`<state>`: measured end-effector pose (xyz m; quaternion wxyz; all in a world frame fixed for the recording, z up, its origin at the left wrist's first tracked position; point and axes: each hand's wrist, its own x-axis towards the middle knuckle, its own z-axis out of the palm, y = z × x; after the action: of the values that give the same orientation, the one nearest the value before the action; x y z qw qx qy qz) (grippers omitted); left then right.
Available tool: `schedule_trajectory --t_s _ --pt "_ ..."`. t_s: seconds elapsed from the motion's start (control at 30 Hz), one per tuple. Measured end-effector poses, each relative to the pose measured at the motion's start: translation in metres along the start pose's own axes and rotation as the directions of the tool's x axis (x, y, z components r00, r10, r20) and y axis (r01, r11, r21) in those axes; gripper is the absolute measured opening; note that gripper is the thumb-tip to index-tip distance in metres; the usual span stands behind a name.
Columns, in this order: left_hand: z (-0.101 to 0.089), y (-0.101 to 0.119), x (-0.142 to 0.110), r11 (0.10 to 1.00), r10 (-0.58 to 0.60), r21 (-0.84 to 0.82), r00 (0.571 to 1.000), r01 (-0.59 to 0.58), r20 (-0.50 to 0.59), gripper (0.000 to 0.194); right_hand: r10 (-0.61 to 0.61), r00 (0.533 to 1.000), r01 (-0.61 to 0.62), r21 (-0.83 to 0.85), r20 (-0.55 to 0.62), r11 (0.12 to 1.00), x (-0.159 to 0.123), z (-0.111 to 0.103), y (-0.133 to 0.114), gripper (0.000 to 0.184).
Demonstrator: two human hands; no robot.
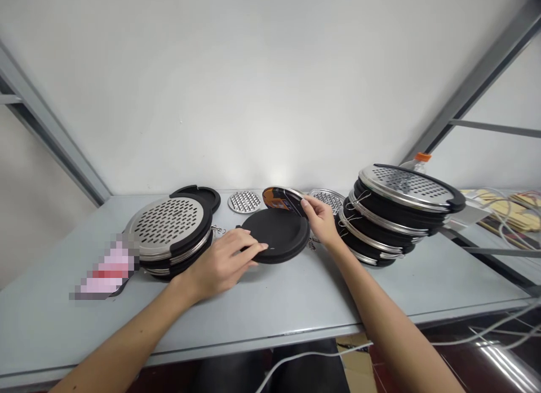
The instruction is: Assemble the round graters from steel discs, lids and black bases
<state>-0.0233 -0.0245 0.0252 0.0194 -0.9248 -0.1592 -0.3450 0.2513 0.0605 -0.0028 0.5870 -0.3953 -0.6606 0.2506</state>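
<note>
A round black lid lies flat on the grey table in the middle. My left hand rests its fingers on the lid's near left edge, fingers stretched. My right hand pinches a round printed card, orange and dark, which is tilted up behind the lid. To the left stands a stack of round metal graters with black rims. A taller leaning stack of the same graters stands at the right, close to my right wrist.
A black lid lies behind the left stack. Two loose perforated metal discs lie at the back by the wall. A blurred pink object sits at the left. A bottle with an orange cap and cables are at the right.
</note>
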Motion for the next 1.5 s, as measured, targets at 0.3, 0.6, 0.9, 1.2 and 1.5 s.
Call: schedule_trajectory --t_s 0.3,0.6,0.9,1.2,1.5 --pt "0.004 -0.011 -0.004 0.982 -0.190 0.056 0.925 0.182 0.330 0.033 -0.049 0.973 0.114 -0.289 0.224 0.951 -0.014 0.006 -0.017 0.031" --pt "0.024 -0.009 -0.009 0.848 -0.525 0.152 0.843 0.508 0.114 0.034 -0.114 0.842 0.335 -0.346 0.528 0.876 -0.021 0.018 -0.025 0.037" --pt "0.034 -0.002 -0.008 0.822 -0.570 0.080 0.809 0.565 0.146 0.051 -0.083 0.803 0.350 -0.355 0.591 0.867 -0.018 0.014 -0.027 0.041" --pt "0.035 -0.003 -0.010 0.838 -0.546 0.089 0.823 0.538 0.159 0.053 -0.060 0.818 0.299 -0.335 0.572 0.893 -0.016 0.014 -0.032 0.024" --pt "0.036 -0.002 -0.010 0.848 -0.529 0.098 0.832 0.520 0.167 0.053 -0.037 0.833 0.237 -0.296 0.552 0.925 -0.015 0.014 -0.034 0.018"
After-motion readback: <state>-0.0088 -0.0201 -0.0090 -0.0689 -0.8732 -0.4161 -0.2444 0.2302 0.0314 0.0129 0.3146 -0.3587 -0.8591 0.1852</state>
